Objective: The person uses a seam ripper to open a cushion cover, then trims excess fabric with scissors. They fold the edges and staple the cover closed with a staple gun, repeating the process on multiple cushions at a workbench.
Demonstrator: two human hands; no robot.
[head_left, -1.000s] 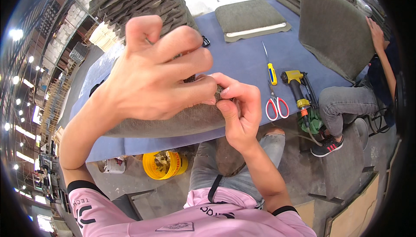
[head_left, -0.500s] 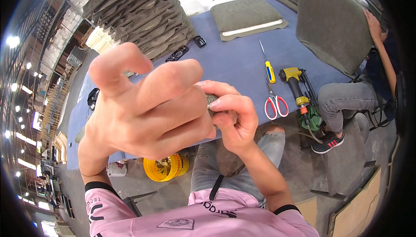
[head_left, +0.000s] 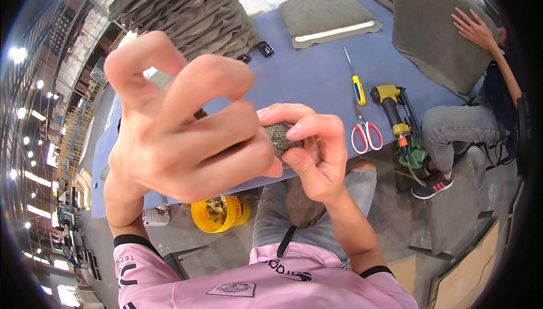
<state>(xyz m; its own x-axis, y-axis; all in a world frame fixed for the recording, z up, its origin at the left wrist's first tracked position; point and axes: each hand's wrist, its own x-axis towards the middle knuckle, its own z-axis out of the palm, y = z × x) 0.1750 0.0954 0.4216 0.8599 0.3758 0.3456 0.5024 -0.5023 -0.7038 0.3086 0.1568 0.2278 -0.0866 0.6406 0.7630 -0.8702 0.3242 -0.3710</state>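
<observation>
Close before me, both hands meet at a small rounded piece covered in grey-green woven fabric [head_left: 278, 138]. My right hand [head_left: 319, 150] pinches it between thumb and fingers. Large in the foreground, my left hand [head_left: 186, 128] is curled, its lower fingers against the piece's left side and its upper fingers bent and raised. The left fingertips and that side of the piece are mostly hidden. Beyond my right hand, red-handled scissors [head_left: 366, 135] and a yellow-and-blue screwdriver [head_left: 357, 87] lie on the blue-covered table [head_left: 305, 77].
A yellow nail gun [head_left: 390, 102] with a hose lies at the table's right edge. Further back are a grey-green cushion [head_left: 328, 15] and a tall fabric stack [head_left: 181, 15]. A yellow bucket [head_left: 240, 213] stands below. At right, another person's hand [head_left: 478, 31] rests on an upright padded panel [head_left: 430, 37].
More of the fabric piece shows between my hands. My left hand's upper fingers have shifted slightly left. The other person's hand has moved from the panel's edge onto its face.
</observation>
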